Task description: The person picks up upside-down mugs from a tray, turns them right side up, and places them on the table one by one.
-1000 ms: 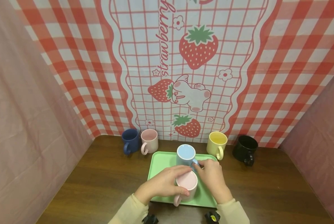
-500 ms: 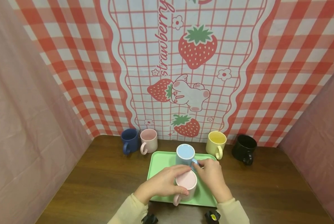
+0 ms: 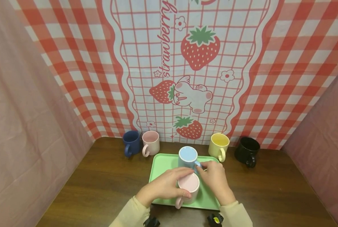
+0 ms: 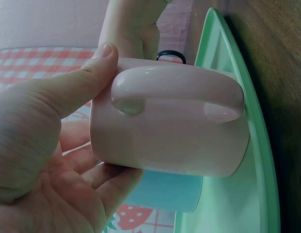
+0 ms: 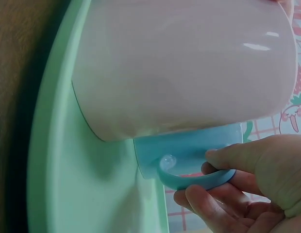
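On the green tray point(image 3: 163, 162) two mugs stand upside down, bases up. The nearer one is a pink mug point(image 3: 189, 183); its handle points toward the person. My left hand point(image 3: 166, 183) grips this mug near its base, thumb on the near side and fingers on the far side, as the left wrist view shows. Just behind it is a light blue mug point(image 3: 187, 155) with its handle to the right. My right hand point(image 3: 214, 176) pinches that blue handle point(image 5: 196, 180) between thumb and fingers. Part of the blue mug is hidden behind the pink one.
Behind the tray, upright mugs line the wooden table point(image 3: 101, 179): a dark blue mug point(image 3: 132, 143) and another pink mug point(image 3: 151, 142) at left, a yellow mug point(image 3: 219, 145) and a black mug point(image 3: 247, 150) at right. A checked strawberry cloth point(image 3: 146, 63) hangs at the back.
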Demonstrator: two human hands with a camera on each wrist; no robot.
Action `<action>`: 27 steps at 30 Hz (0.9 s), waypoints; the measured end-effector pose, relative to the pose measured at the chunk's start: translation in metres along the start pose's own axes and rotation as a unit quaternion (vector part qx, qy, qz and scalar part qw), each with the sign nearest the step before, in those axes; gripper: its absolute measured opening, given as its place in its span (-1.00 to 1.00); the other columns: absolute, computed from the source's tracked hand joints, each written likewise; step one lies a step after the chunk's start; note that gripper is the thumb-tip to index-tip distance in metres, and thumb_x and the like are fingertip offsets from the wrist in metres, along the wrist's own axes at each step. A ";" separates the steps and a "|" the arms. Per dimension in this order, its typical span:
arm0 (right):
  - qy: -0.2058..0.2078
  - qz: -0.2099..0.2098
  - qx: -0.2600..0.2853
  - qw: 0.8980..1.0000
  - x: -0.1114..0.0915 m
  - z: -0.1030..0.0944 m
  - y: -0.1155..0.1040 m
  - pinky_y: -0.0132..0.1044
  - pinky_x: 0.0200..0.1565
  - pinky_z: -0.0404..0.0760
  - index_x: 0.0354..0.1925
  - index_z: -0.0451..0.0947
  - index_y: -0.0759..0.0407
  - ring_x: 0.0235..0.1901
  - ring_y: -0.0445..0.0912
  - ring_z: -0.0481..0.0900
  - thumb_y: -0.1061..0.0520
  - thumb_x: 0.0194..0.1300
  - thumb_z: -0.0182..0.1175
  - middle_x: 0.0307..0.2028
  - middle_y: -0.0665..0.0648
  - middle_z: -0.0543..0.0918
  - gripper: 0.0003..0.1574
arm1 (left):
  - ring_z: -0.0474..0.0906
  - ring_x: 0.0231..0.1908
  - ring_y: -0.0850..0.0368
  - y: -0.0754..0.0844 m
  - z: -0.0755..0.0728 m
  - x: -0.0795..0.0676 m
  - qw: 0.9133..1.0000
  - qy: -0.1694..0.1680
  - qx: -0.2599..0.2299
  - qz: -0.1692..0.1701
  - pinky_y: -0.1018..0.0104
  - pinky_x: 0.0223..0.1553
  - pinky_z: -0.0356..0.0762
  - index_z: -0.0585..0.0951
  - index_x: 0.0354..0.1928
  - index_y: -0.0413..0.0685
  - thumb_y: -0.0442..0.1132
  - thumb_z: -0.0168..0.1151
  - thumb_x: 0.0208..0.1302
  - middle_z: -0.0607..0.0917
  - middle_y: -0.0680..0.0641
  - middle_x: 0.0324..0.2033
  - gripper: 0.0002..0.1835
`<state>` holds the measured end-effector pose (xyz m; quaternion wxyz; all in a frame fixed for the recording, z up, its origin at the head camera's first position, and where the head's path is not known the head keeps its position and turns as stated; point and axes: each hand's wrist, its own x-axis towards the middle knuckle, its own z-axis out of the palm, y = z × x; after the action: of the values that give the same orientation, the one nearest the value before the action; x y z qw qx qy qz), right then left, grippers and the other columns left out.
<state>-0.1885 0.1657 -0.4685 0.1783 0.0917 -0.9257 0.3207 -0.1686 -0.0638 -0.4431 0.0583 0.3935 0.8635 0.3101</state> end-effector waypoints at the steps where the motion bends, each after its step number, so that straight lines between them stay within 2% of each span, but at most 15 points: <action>1: 0.001 0.000 0.001 1.000 0.000 -0.001 0.000 -0.11 -0.43 0.50 -0.41 0.87 0.04 -0.51 -0.08 0.46 0.19 0.27 0.56 -0.59 -0.06 0.70 -0.89 | 0.50 0.45 0.09 0.000 0.000 0.000 1.000 0.000 0.001 0.001 0.19 0.50 0.43 0.51 0.54 -0.14 -0.01 0.65 0.27 0.57 -0.08 0.49 -0.13; 5: 0.007 0.000 0.000 1.000 0.001 -0.003 0.002 -0.08 -0.44 0.53 -0.43 0.87 0.02 -0.52 -0.07 0.48 0.21 0.26 0.57 -0.60 -0.05 0.70 -0.87 | 0.51 0.45 0.08 0.000 0.000 0.000 1.000 0.001 0.000 0.005 0.19 0.50 0.43 0.50 0.54 -0.15 -0.01 0.65 0.27 0.58 -0.09 0.48 -0.13; 9: 0.013 -0.005 -0.003 1.000 0.000 -0.005 0.004 -0.01 -0.40 0.64 -0.32 0.91 0.11 -0.48 -0.05 0.62 0.21 0.26 0.57 -0.51 0.01 0.80 -0.99 | 0.51 0.45 0.06 0.001 -0.001 -0.001 1.000 0.002 0.001 0.006 0.19 0.50 0.42 0.50 0.54 -0.15 -0.03 0.65 0.27 0.58 -0.11 0.48 -0.13; 20: 0.022 -0.014 -0.012 1.000 -0.001 -0.006 0.008 0.10 -0.32 0.71 -0.21 0.91 0.17 -0.39 0.06 0.76 0.25 0.26 0.57 -0.43 0.10 0.85 -0.89 | 0.51 0.44 0.07 0.001 -0.001 -0.001 1.000 -0.001 0.001 0.000 0.18 0.50 0.43 0.51 0.54 -0.13 -0.01 0.65 0.28 0.58 -0.09 0.48 -0.14; 27: 0.047 -0.042 -0.018 0.998 0.000 -0.006 0.012 0.19 -0.33 0.69 -0.30 0.89 0.19 -0.42 0.16 0.75 0.28 0.25 0.55 -0.48 0.11 0.81 -0.97 | 0.50 0.46 0.03 0.000 -0.001 -0.001 1.000 0.001 0.004 0.000 0.16 0.51 0.41 0.51 0.54 -0.13 -0.01 0.65 0.27 0.59 -0.09 0.47 -0.14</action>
<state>-0.1902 0.1782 -0.4710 0.2361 0.1120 -0.9173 0.3006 -0.1677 -0.0650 -0.4423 0.0558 0.3934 0.8649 0.3067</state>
